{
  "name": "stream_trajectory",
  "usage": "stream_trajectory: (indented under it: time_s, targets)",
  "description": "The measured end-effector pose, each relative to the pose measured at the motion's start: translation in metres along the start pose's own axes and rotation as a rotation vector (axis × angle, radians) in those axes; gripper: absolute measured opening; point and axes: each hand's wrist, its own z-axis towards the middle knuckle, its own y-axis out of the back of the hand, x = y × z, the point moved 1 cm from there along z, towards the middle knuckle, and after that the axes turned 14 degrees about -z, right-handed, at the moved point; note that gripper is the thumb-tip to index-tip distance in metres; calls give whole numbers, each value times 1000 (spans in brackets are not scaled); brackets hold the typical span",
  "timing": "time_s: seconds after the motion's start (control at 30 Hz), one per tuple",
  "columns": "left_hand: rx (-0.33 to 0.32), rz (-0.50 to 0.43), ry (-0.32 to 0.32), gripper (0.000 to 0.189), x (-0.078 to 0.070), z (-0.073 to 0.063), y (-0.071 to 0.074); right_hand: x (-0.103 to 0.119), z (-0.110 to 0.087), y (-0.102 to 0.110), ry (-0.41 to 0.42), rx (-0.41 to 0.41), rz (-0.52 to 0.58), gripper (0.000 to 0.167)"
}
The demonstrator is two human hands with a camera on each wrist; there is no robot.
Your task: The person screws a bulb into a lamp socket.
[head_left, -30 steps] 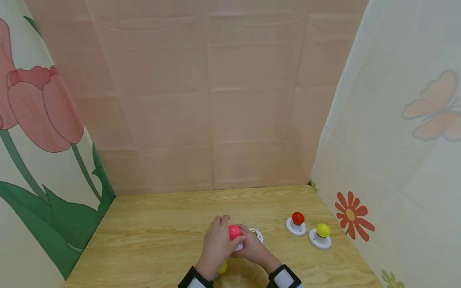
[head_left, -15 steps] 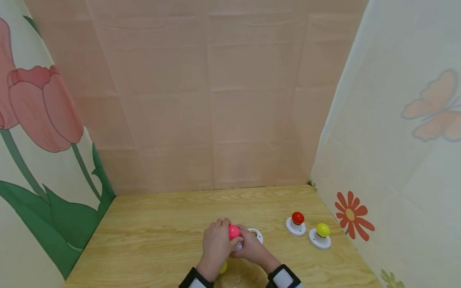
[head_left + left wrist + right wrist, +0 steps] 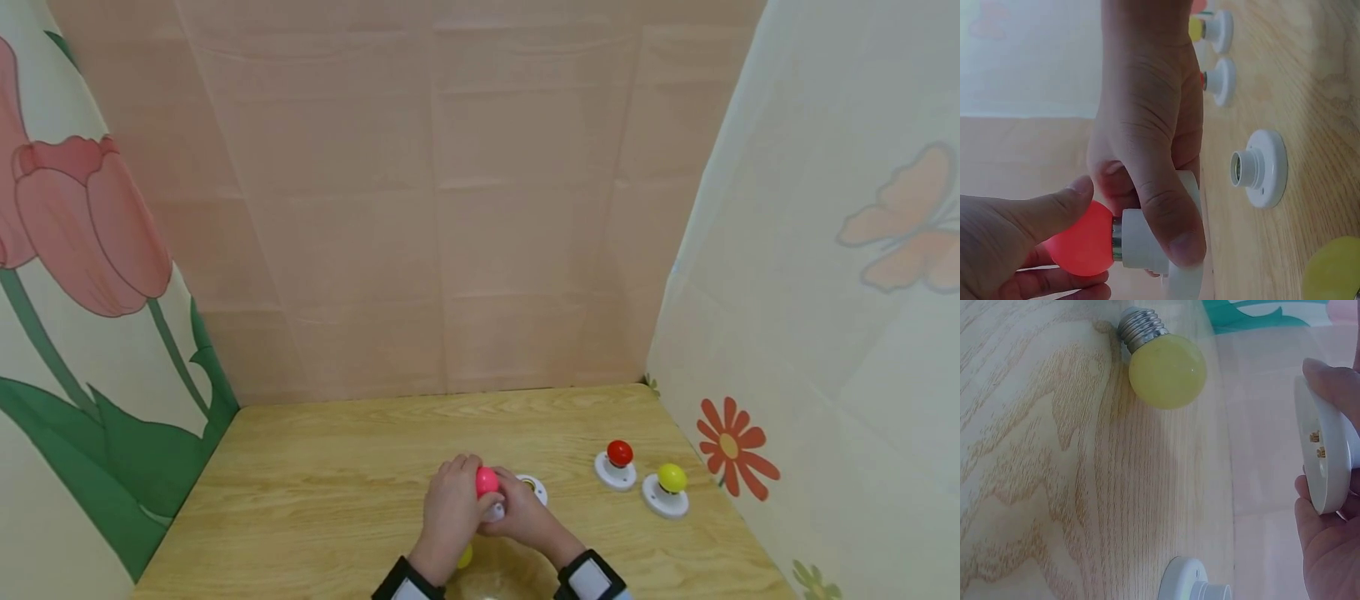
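Observation:
My left hand (image 3: 450, 504) grips a pinkish-red round bulb (image 3: 1085, 240) between thumb and fingers. The bulb's metal screw end sits in the mouth of a white lamp holder (image 3: 1141, 240), and a band of thread shows between the two. My right hand (image 3: 525, 521) holds that lamp holder by its round base, raised over the table; brass terminals show on its underside in the right wrist view. Below my hands a yellow bulb (image 3: 1167, 372) lies on its side on the table. Just beyond my right hand stands a white lamp holder with no bulb (image 3: 1266, 169).
Toward the right of the wood-grain table (image 3: 322, 492) stand two white lamp holders, one bearing a red bulb (image 3: 619, 453), the other a yellow bulb (image 3: 672, 477). A plain pinkish sheet (image 3: 442, 208) closes off the back, with patterned walls at both sides.
The left hand's fingers have come down and closed a little more around the red bulb since a second ago. The right hand and lamp holder stay nearly in place.

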Motion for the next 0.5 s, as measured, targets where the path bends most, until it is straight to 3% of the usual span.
stream_trajectory:
  time_s: [0.5]
  targets:
    - [82, -135, 49, 43, -2, 3, 1, 0, 1, 0, 1, -12, -33, 69]
